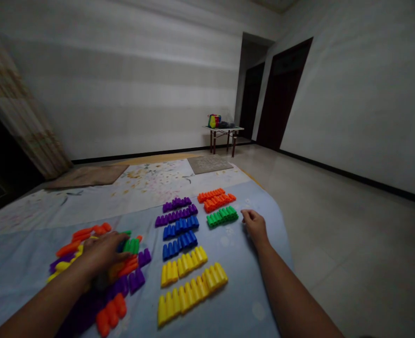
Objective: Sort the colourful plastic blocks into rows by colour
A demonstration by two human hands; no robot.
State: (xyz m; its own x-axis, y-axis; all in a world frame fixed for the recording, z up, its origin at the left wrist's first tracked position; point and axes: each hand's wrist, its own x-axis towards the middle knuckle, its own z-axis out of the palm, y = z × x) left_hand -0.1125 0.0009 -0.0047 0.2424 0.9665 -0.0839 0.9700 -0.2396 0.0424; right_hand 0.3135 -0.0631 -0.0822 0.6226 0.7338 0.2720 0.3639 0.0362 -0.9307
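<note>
My left hand [103, 253] is over a mixed pile of plastic pieces shaped like joined round tubes. Its thumb and fingers close around a green plastic piece [132, 246] at the pile's right side. Orange pieces [112, 312] and purple pieces [136, 280] lie about it. My right hand [254, 225] rests on the cloth with curled fingers, just right of a green row [222, 216]; nothing shows in it. Between the hands lie yellow rows [193, 290], blue rows [181, 244] and purple rows [177, 216]. Orange rows [217, 199] sit beyond the green one.
Pale blue cloth [242, 286] covers the near surface, with a floral sheet [151, 180] beyond. Two flat mats [210, 164] lie at the far side. A small table [240, 128] with a colourful bag stands by the wall. Tiled floor [327, 234] borders the right edge.
</note>
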